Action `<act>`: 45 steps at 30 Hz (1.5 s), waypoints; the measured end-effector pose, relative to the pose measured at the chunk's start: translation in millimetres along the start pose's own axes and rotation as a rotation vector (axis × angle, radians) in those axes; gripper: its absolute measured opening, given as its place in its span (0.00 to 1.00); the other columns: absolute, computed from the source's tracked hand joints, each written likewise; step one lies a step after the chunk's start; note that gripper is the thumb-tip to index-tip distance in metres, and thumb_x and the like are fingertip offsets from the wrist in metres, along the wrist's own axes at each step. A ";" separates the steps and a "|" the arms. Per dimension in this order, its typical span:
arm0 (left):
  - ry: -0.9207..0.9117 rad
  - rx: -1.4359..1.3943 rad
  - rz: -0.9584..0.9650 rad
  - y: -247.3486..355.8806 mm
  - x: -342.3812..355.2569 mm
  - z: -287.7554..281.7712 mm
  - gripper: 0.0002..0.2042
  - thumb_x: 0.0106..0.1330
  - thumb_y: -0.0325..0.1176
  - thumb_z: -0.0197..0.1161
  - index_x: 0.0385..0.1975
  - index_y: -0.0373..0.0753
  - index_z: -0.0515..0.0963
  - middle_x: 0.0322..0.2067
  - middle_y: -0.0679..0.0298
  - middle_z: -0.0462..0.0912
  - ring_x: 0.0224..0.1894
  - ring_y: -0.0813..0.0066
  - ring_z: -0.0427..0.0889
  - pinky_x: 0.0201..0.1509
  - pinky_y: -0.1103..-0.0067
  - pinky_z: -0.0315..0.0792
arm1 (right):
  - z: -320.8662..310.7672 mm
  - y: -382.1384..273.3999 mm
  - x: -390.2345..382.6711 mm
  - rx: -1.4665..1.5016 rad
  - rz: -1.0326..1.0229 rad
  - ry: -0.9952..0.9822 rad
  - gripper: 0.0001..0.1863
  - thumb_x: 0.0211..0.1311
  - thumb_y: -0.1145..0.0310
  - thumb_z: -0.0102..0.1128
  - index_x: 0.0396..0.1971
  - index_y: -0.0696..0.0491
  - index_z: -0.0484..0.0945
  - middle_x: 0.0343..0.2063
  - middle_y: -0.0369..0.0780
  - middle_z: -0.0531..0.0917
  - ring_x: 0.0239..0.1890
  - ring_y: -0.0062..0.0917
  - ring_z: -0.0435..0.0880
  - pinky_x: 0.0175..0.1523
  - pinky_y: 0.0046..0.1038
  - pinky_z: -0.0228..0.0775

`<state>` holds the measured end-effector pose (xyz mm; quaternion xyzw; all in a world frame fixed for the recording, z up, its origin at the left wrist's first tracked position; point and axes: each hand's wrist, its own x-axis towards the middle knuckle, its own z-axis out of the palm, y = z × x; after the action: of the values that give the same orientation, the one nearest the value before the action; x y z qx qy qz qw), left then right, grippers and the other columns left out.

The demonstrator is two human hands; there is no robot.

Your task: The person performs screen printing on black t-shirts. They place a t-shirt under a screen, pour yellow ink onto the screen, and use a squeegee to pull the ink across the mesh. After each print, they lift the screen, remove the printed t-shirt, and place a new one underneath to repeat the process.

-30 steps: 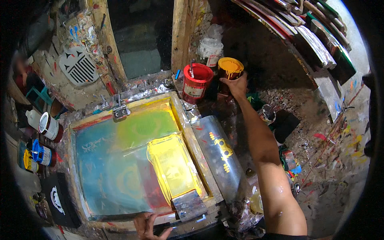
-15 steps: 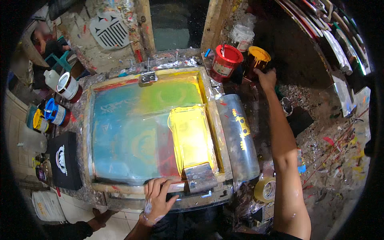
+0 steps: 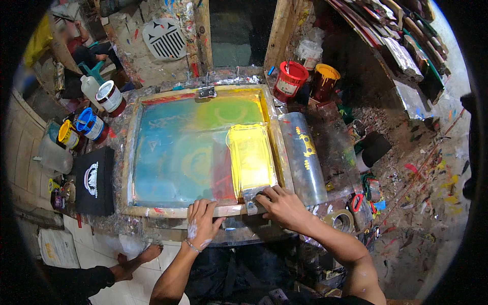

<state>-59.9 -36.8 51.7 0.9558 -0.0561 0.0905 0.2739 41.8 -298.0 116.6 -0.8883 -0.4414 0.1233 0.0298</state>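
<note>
At the far left, around nine o'clock, I see a yellow-lidded can (image 3: 65,133) and a blue-rimmed can (image 3: 89,123) standing close together, and above them, near ten o'clock, a white can with a dark rim (image 3: 109,96). Just below these a black cloth with a white print (image 3: 95,180) lies beside the frame. In the middle is the big wooden printing frame (image 3: 128,152), its mesh coloured blue, green and red, with a yellow ink patch (image 3: 250,155) on its right part. My left hand (image 3: 202,221) lies at six o'clock on the near rail of the frame, fingers spread flat and loose, grasping nothing. A little to the right, my right hand (image 3: 284,206) rests on the squeegee (image 3: 254,195), which stands at the near end of the yellow patch, touching the mesh; my fingers are curled over its handle and grip it. Further right a silver foil-covered strip (image 3: 305,157) lies along the frame. At one o'clock a red bucket (image 3: 290,81) and a yellow-topped bucket (image 3: 325,81) stand side by side. Near four o'clock a roll of tape (image 3: 341,219) lies on the messy table.
</note>
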 end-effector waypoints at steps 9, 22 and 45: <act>0.022 0.032 -0.036 7.0 0.9 -0.9 0.21 0.48 0.32 0.78 0.42 0.37 0.81 0.39 0.57 0.75 0.46 0.54 0.75 0.52 0.63 0.68 | -7.0 7.6 31.6 -0.132 -0.005 0.235 0.22 0.57 0.73 0.58 0.52 0.64 0.71 0.38 0.47 0.81 0.44 0.42 0.83 0.50 0.38 0.76; -0.005 0.056 -0.024 6.7 4.9 -2.6 0.20 0.48 0.31 0.78 0.42 0.35 0.81 0.38 0.57 0.74 0.45 0.55 0.74 0.50 0.65 0.67 | 8.2 3.1 32.5 -0.119 0.044 0.397 0.15 0.54 0.74 0.59 0.43 0.59 0.72 0.36 0.45 0.78 0.42 0.38 0.80 0.47 0.37 0.71; 0.027 0.037 -0.031 13.5 7.7 -2.9 0.21 0.46 0.29 0.78 0.41 0.33 0.82 0.36 0.57 0.74 0.43 0.55 0.73 0.48 0.66 0.65 | 6.2 0.2 28.5 -0.042 0.061 0.382 0.17 0.52 0.74 0.60 0.44 0.60 0.73 0.37 0.45 0.78 0.43 0.39 0.79 0.49 0.38 0.70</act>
<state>-54.8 -47.1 62.6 0.9603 -0.0358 0.1001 0.2581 56.9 -275.9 105.1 -0.9088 -0.4033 -0.0560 0.0908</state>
